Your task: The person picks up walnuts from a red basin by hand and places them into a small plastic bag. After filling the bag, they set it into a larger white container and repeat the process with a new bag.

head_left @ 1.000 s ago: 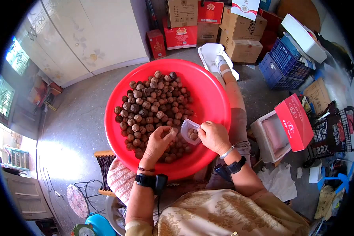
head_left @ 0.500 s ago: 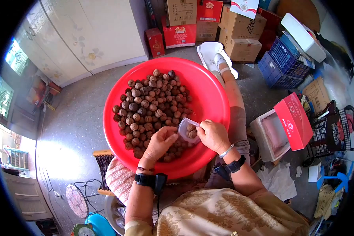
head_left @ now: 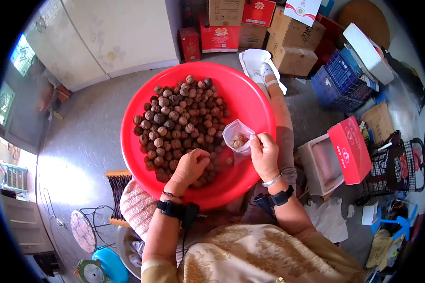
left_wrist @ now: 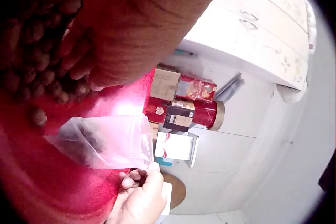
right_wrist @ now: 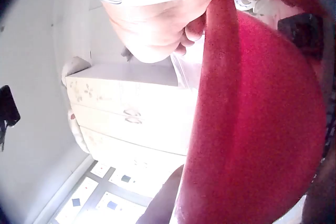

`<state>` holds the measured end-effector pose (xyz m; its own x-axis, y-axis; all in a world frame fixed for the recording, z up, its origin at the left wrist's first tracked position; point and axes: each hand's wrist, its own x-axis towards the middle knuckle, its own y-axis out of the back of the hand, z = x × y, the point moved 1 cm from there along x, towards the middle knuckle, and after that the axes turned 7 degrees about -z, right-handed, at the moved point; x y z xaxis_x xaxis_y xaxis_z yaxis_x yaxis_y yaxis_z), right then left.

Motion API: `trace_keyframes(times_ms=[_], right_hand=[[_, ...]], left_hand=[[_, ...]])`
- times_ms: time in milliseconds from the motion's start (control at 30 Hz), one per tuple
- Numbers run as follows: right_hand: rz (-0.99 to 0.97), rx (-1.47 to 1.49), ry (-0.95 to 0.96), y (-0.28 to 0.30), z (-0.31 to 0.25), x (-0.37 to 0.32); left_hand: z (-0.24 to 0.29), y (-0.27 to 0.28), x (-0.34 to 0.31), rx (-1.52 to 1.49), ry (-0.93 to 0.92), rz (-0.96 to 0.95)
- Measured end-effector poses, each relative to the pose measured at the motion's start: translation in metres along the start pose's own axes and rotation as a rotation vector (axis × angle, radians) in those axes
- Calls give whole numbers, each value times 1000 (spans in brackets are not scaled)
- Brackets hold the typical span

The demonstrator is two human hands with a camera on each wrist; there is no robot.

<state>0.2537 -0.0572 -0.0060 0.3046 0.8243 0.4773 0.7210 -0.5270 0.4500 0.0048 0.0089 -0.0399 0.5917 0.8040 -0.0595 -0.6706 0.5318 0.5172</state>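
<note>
A pile of walnuts [head_left: 174, 118] lies in a round red basin [head_left: 250, 99]. My left hand [head_left: 188, 169] is over the near side of the pile, its fingers bent; whether a walnut is in them is hidden. In the left wrist view the left hand [left_wrist: 142, 24] covers part of the walnuts [left_wrist: 34, 71]. My right hand [head_left: 265, 154] pinches the rim of a translucent plastic bag [head_left: 233, 129] above the basin's right side, with some walnuts inside. The bag [left_wrist: 121, 140] hangs open from the right fingers in the left wrist view; the right wrist view shows the right hand [right_wrist: 152, 29] beside the basin's rim [right_wrist: 210, 108].
Cardboard and red boxes [head_left: 220, 37] stand beyond the basin. Blue crates [head_left: 340, 80] and an open foam box [head_left: 311, 165] are at the right. A round stool [head_left: 83, 231] and a brush [head_left: 118, 195] stand at the lower left. A foot rests on a white tray [head_left: 252, 63].
The right hand and bag have moved right, away from the left hand. The left hand has shifted slightly and its fingers no longer reach near the bag. The head view has tilted a little.
</note>
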Motion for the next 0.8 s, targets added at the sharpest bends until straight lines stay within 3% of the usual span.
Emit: trace_keyframes(times_ms=[167, 367, 467, 600, 667, 767, 800], right_hand=[[3, 62, -68, 7, -11, 8], [0, -94, 65, 26, -29, 32], [15, 3, -29, 32, -32, 41], [50, -1, -6, 33, -36, 45], [-25, 43, -196, 31, -32, 41], [-56, 11, -242, 15, -17, 34], [-42, -428, 72, 10, -1, 33]], left_hand=[[-11, -3, 1, 19, -10, -1], [-13, -3, 1, 53, -54, 7], [-15, -3, 1, 69, -52, 9], [-18, -5, -1, 78, -21, -13], [-18, -6, 0, 94, -13, -16], [-14, -3, -1, 102, 60, -63], [-14, -3, -2, 95, 59, -74]])
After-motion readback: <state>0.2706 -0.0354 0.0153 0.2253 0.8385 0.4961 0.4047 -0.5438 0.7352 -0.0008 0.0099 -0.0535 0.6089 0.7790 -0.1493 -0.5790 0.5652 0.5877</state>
